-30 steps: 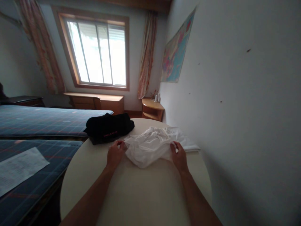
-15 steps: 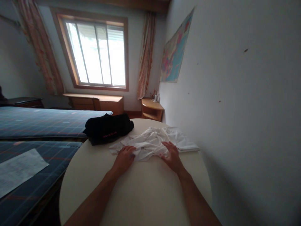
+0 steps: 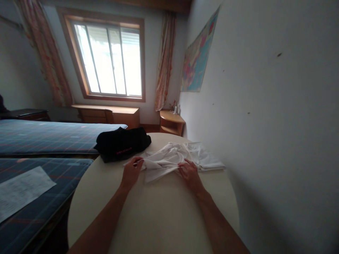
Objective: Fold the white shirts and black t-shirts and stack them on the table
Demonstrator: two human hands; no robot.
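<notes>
Pinching the white cloth (image 3: 160,163), the left grip (image 3: 131,173) and right grip (image 3: 190,173) hold it rumpled on the worktop (image 3: 164,215), between and beyond them; a black bundle (image 3: 123,141) lies just beyond the left grip.

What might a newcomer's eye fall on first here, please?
Most likely the bright window on the far wall, glaring in a dim room. Next comes the black bundle at the far left of the pale round table. A crumpled white cloth lies to its right, held by the left hand and right hand.
</notes>
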